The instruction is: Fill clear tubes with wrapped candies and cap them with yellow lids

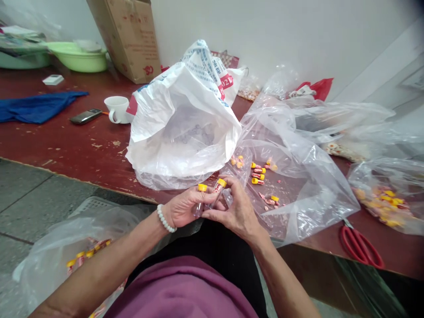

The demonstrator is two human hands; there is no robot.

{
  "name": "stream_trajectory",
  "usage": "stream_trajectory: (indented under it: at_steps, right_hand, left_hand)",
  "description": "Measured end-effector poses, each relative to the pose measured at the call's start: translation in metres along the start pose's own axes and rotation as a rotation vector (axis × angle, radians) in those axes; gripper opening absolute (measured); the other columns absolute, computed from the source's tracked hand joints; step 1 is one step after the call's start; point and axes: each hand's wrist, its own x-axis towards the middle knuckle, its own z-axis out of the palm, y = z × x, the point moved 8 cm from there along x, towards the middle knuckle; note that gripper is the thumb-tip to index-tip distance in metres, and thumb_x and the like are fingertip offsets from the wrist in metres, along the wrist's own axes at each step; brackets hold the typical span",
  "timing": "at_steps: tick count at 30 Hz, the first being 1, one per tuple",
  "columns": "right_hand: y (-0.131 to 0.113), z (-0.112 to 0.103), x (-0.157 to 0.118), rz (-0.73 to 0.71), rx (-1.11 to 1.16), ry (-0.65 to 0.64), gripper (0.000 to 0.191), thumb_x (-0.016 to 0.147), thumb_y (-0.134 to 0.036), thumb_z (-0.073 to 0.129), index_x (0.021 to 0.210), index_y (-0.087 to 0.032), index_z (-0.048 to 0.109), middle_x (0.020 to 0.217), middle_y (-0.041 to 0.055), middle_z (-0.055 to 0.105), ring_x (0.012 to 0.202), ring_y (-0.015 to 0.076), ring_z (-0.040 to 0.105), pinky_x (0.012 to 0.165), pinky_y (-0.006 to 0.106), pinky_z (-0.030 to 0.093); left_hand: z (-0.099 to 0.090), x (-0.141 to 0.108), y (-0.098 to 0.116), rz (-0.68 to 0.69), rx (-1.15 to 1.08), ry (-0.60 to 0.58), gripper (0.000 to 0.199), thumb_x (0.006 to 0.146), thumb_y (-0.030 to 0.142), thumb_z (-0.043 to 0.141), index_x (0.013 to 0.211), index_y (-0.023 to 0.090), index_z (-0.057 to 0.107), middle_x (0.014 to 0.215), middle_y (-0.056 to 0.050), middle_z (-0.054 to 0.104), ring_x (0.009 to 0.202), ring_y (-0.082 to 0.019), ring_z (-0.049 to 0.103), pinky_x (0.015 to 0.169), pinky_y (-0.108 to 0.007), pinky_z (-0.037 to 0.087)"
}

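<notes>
Both closed just off the red table edge (82,174), my left hand (183,207) grips the upright yellow-capped tube (198,204) and my right hand (233,210) the tilted yellow-capped tube (214,196), its base leaning toward the first.

Clear smooth plastic tubes (215,194) with matt yellow plastic caps (222,182). Dark red painted wooden tabletop (76,145), worn and chipped, rough finish. Thin glossy clear polythene bag (298,194); white glazed ceramic mug (115,109), smooth.
</notes>
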Motion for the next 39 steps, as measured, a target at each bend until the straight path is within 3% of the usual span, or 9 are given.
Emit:
stream_trajectory:
  at_steps: [3, 7, 13, 21, 23, 25, 29, 32, 39]
  right_hand:
    - [0.003, 0.003, -0.004, 0.043, -0.045, 0.047, 0.065, 0.054, -0.035, 0.079, 0.109, -0.021, 0.046, 0.097, 0.0031, 0.058, 0.083, 0.0189, 0.057, 0.074, 0.032, 0.047]
    - [-0.003, 0.006, -0.003, -0.007, -0.098, 0.038, 0.047, 0.055, -0.033, 0.074, 0.092, -0.022, 0.049, 0.082, -0.0006, 0.055, 0.071, 0.0156, 0.053, 0.067, 0.029, 0.044]
    - [-0.002, 0.014, -0.003, 0.032, 0.026, -0.038, 0.061, 0.056, -0.036, 0.078, 0.108, -0.021, 0.048, 0.098, 0.0029, 0.061, 0.083, 0.0176, 0.059, 0.074, 0.03, 0.048]
    - [-0.022, 0.009, -0.01, -0.12, -0.202, 0.233, 0.055, 0.057, -0.033, 0.076, 0.105, -0.021, 0.052, 0.095, 0.0052, 0.064, 0.085, 0.0223, 0.061, 0.079, 0.038, 0.05]
    - [-0.018, 0.014, -0.007, -0.079, -0.174, 0.169, 0.055, 0.056, -0.033, 0.077, 0.104, -0.021, 0.053, 0.094, 0.0047, 0.064, 0.084, 0.0224, 0.062, 0.078, 0.038, 0.05]
    - [-0.01, 0.025, -0.005, -0.003, -0.001, 0.052, 0.062, 0.058, -0.031, 0.079, 0.111, -0.022, 0.05, 0.099, 0.0046, 0.064, 0.088, 0.0216, 0.063, 0.079, 0.037, 0.052]
    - [0.0, 0.038, -0.007, 0.051, 0.31, -0.027, 0.082, 0.063, -0.031, 0.079, 0.131, -0.026, 0.034, 0.128, 0.0093, 0.053, 0.109, 0.0227, 0.058, 0.092, 0.039, 0.05]
    - [0.0, 0.041, -0.009, 0.017, 0.224, -0.061, 0.088, 0.06, -0.033, 0.082, 0.134, -0.025, 0.035, 0.136, 0.0115, 0.046, 0.119, 0.0264, 0.052, 0.098, 0.043, 0.046]
    - [-0.008, 0.046, -0.003, -0.003, -0.019, -0.14, 0.078, 0.056, -0.047, 0.082, 0.122, -0.022, 0.05, 0.115, 0.0095, 0.062, 0.106, 0.028, 0.058, 0.094, 0.045, 0.047]
  left_hand:
    - [0.006, 0.002, 0.0, 0.051, 0.033, -0.009, 0.01, 0.072, 0.013, 0.069, 0.081, 0.008, 0.067, 0.072, -0.006, 0.064, 0.063, -0.011, 0.06, 0.054, -0.016, 0.043]
    - [0.004, 0.002, -0.004, 0.003, 0.05, -0.007, 0.017, 0.069, 0.014, 0.072, 0.084, 0.008, 0.067, 0.076, -0.005, 0.063, 0.066, -0.011, 0.059, 0.057, -0.016, 0.042]
    - [-0.005, -0.005, 0.001, 0.07, 0.156, 0.046, 0.016, 0.07, 0.018, 0.071, 0.083, 0.01, 0.065, 0.074, -0.005, 0.061, 0.064, -0.011, 0.057, 0.056, -0.017, 0.04]
    - [-0.002, -0.007, 0.005, 0.1, 0.081, 0.004, 0.019, 0.064, 0.015, 0.074, 0.08, 0.008, 0.066, 0.073, -0.006, 0.064, 0.065, -0.013, 0.06, 0.065, -0.021, 0.046]
    - [-0.006, -0.007, 0.006, 0.121, 0.051, 0.022, 0.019, 0.066, 0.014, 0.073, 0.083, 0.009, 0.066, 0.074, -0.005, 0.064, 0.066, -0.012, 0.06, 0.065, -0.02, 0.046]
    - [-0.009, -0.009, 0.006, 0.145, 0.008, 0.019, 0.017, 0.07, 0.013, 0.071, 0.086, 0.01, 0.066, 0.075, -0.005, 0.064, 0.069, -0.012, 0.061, 0.067, -0.02, 0.046]
    - [-0.012, -0.014, 0.001, 0.138, -0.078, -0.013, 0.016, 0.074, 0.013, 0.068, 0.09, 0.011, 0.065, 0.08, -0.006, 0.065, 0.075, -0.012, 0.062, 0.07, -0.019, 0.046]
    - [-0.013, -0.019, -0.001, 0.102, -0.109, -0.011, 0.016, 0.074, 0.013, 0.068, 0.09, 0.01, 0.066, 0.081, -0.005, 0.065, 0.071, -0.011, 0.062, 0.059, -0.016, 0.044]
    - [-0.018, -0.025, -0.013, -0.053, -0.273, -0.011, 0.01, 0.077, 0.014, 0.065, 0.085, 0.008, 0.064, 0.073, -0.008, 0.066, 0.06, -0.012, 0.062, 0.041, -0.014, 0.035]
